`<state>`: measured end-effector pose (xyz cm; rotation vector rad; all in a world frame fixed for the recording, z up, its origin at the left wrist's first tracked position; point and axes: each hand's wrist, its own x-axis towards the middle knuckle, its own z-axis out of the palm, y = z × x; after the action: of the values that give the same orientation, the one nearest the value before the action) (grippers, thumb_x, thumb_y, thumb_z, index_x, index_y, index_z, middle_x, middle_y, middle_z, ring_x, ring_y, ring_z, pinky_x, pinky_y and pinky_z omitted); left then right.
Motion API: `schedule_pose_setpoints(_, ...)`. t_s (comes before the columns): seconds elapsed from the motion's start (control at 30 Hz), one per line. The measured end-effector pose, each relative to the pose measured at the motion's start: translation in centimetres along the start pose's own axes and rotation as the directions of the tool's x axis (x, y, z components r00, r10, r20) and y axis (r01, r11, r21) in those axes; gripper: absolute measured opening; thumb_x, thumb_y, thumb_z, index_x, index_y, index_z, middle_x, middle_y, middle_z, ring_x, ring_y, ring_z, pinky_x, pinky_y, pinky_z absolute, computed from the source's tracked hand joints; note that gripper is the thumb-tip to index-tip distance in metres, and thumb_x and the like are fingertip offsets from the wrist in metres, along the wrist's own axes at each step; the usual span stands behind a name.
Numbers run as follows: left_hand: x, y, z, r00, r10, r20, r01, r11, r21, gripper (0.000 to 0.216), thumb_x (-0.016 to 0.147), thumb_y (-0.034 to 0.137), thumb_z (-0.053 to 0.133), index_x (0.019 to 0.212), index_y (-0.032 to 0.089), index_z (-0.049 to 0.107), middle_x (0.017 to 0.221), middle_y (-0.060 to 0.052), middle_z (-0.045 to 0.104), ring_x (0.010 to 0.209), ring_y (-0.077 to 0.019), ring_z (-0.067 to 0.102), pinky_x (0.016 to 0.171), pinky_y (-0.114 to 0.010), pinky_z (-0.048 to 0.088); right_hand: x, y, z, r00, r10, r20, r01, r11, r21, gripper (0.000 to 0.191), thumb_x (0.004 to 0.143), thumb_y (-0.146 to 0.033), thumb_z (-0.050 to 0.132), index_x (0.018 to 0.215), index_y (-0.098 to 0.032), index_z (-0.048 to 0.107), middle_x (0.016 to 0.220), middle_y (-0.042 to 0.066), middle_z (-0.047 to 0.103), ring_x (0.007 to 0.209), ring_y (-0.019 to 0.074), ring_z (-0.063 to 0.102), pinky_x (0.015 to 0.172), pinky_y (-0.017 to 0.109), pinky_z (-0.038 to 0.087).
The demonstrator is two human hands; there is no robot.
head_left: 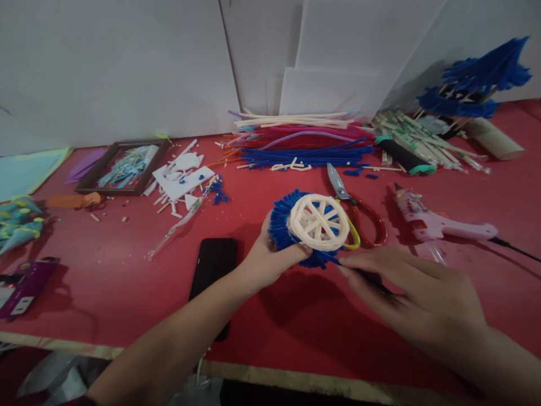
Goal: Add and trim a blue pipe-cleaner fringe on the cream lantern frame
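My left hand (270, 260) grips a round wheel-shaped piece (318, 221) wound in cream pipe cleaner with a blue fuzzy rim, held above the red table (127, 282). My right hand (416, 296) is closed in a pinch on a blue pipe cleaner (333, 260) that runs to the wheel's lower edge. Red-handled scissors (357, 211) lie just behind the wheel. A pink glue gun (439, 223) rests to the right of them.
A black phone (212, 265) lies under my left forearm. Coloured pipe cleaners (304, 144) are piled at the back, beside a black roll (403, 156) and sticks. White scraps (181, 177), a framed tray (122, 166) and blue craft pieces (477, 79) surround them.
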<state>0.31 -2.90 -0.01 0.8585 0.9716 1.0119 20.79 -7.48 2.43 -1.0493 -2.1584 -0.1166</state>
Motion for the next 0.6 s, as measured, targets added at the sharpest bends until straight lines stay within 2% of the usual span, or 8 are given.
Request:
schedule_pose_setpoints(0.13, 0.2, -0.2, -0.1, 1.0, -0.016, -0.012, 0.015, 1.0, -0.012, 0.074, 0.055, 0.031, 0.097, 0.123, 0.02, 0.068, 0.129, -0.013, 0.076, 0.125, -0.0359, 0.069, 0.106, -0.048, 0.056, 0.0, 0.1, 0.0, 0.999, -0.035, 0.0, 0.035, 0.999, 0.013, 0.015, 0.105, -0.018, 0.054, 0.097, -0.022, 0.066, 0.077, 0.0, 0.078, 0.066, 0.0109, 0.075, 0.068, 0.017, 0.061)
schedule_pose_setpoints(0.33, 0.3, -0.3, -0.2, 1.0, -0.029, -0.001, 0.029, 1.0, -0.008, 0.079, 0.052, 0.032, 0.098, 0.124, 0.019, 0.067, 0.13, -0.014, 0.076, 0.126, -0.0374, 0.068, 0.107, -0.05, 0.055, 0.2, 0.7, -0.1, 0.999, -0.047, 0.022, 0.045, 0.996, 0.071, 0.015, 0.104, -0.017, 0.055, 0.098, -0.023, 0.068, 0.079, -0.001, 0.078, 0.066, 0.0093, 0.074, 0.064, 0.016, 0.059)
schedule_pose_setpoints(0.47, 0.1, -0.1, -0.2, 0.999, -0.048, 0.005, 0.048, 0.999, 0.002, 0.072, 0.054, 0.03, 0.096, 0.12, 0.019, 0.069, 0.129, -0.013, 0.077, 0.126, -0.0373, 0.068, 0.107, -0.05, 0.054, 0.3, 1.0, -0.2, 0.998, -0.057, 0.033, 0.054, 0.994, 0.092, 0.017, 0.104, -0.017, 0.054, 0.098, -0.023, 0.068, 0.078, -0.001, 0.077, 0.066, 0.01, 0.074, 0.061, 0.018, 0.059)
schedule_pose_setpoints(0.6, 0.1, 0.0, -0.1, 0.997, -0.08, 0.005, 0.08, 0.997, 0.002, 0.066, 0.052, 0.032, 0.096, 0.112, 0.018, 0.073, 0.119, -0.012, 0.08, 0.117, -0.0354, 0.072, 0.1, -0.047, 0.057, 0.4, 1.2, -0.5, 0.996, -0.068, 0.052, 0.062, 0.992, 0.108, 0.019, 0.105, -0.016, 0.053, 0.097, -0.023, 0.069, 0.076, -0.001, 0.075, 0.064, 0.0101, 0.072, 0.06, 0.018, 0.059)
